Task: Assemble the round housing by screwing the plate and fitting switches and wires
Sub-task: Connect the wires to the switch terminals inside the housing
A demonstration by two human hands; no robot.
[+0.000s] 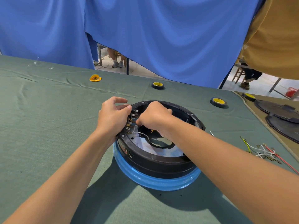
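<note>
On the green cloth [48, 126] before a blue curtain [161, 38], our left hand [113, 117] clamps the left rim of the round housing [155, 160], black with a blue base band, mid-table. Our right hand [153, 117] reaches inside, pinching a white wire [139, 132] at the brass terminals [131, 121].

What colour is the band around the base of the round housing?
The band is blue; head view.

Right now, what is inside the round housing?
Brass terminals along the left wall, a white wire pinched by the right hand, a black ring. That hand hides the far floor.
</note>
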